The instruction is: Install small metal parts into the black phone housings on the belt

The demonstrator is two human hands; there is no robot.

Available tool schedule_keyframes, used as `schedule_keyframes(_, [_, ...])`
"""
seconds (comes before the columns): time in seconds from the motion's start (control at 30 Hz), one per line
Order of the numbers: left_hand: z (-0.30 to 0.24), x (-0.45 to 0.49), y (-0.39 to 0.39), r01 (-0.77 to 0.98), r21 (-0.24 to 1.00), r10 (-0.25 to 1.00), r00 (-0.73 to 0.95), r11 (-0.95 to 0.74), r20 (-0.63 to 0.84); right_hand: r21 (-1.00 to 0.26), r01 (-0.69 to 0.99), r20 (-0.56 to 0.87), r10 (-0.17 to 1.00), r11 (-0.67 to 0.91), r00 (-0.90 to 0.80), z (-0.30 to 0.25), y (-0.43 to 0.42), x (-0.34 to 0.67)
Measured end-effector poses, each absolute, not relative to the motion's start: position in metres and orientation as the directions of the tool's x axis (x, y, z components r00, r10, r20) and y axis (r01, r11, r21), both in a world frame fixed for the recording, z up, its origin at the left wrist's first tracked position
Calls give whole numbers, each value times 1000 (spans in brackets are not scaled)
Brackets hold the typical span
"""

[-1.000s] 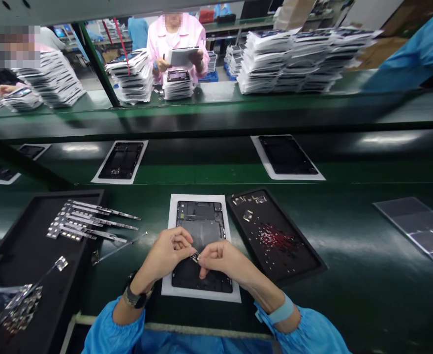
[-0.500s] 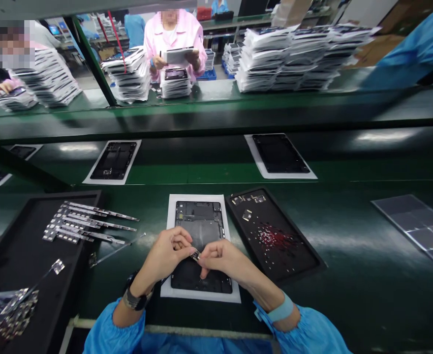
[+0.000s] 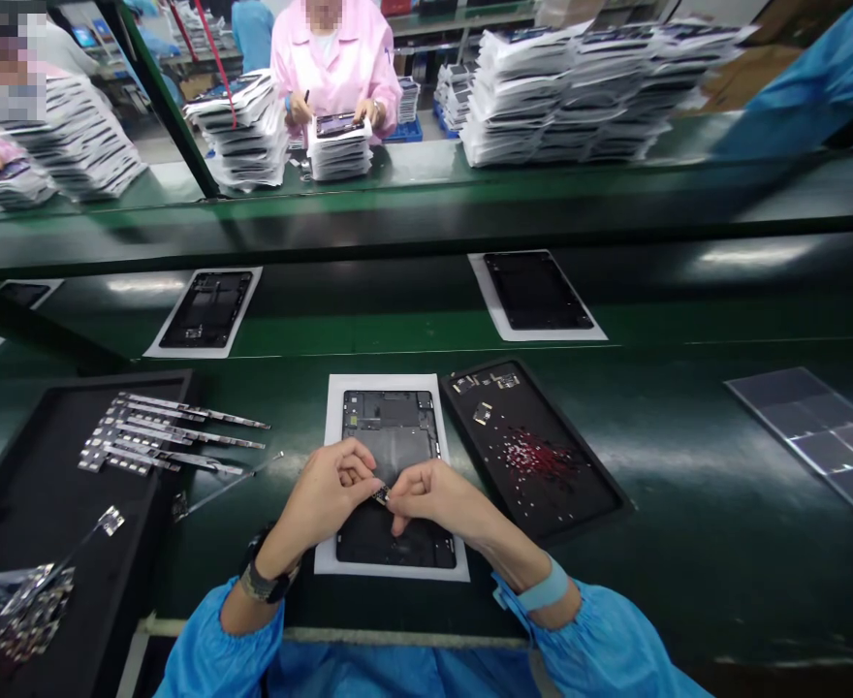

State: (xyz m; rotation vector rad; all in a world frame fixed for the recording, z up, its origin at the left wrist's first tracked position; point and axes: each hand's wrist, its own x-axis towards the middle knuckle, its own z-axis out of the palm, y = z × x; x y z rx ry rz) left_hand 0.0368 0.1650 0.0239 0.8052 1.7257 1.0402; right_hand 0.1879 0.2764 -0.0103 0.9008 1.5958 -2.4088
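Between my fingertips is a small circuit board, partly hidden by them. My left hand pinches one end of it, and my right hand pinches the other. Both hands are above a black tablet back housing, which lies on a white sheet. To the right, a black tray holds a few small boards and a scatter of tiny white and red parts. Flat flex cables lie across another black tray on the left.
More housings, one at left and one at right, rest on sheets along the green belt. A clear divided sheet lies far right. Behind, a person in pink works among tall stacks.
The view has shifted slightly. My hands keep the same pinch on the small board over the housing. The person opposite has lowered the tablet they were holding onto the stack.
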Motion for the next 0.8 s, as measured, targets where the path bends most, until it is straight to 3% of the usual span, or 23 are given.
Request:
schedule_keyframes(0.27, [23, 32, 165, 25, 912, 881, -271, 410, -388, -787, 452, -551, 149, -419, -821, -6, 282, 188])
schedule_keyframes(0.8, [25, 35, 163, 77, 914, 884, -299, 398, -360, -780, 431, -555, 180, -454, -812, -9, 279, 188])
